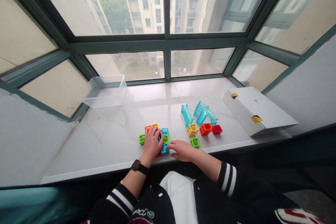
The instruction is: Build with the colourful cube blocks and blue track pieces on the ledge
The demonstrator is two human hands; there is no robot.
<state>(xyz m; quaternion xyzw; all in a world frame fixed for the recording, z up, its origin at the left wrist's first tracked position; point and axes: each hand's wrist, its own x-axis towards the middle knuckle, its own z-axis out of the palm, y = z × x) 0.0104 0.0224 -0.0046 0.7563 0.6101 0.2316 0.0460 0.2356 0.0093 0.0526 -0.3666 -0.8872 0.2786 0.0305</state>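
The left hand [152, 143] lies palm-down over a cluster of hollow plastic cube blocks [165, 139] near the front edge of the marble-patterned windowsill [112, 147]. Its fingers are slightly spread across the tops; whether they grip a block cannot be told. The cluster's blue cube [165, 148] sits just beside the tips of the right hand [182, 150], whose thumb and forefinger are parted, with nothing visible between them.

Just right of that hand is a loose green cube [195, 142]; behind it stand yellow [192, 130], orange [205, 129] and red [217, 129] cubes and translucent turquoise track pieces [187, 114]. A clear plastic bin [105, 102] rests at the back left, a white box [262, 106] at the right. Green-framed bay windows [183, 43] overlook apartment buildings [147, 0].
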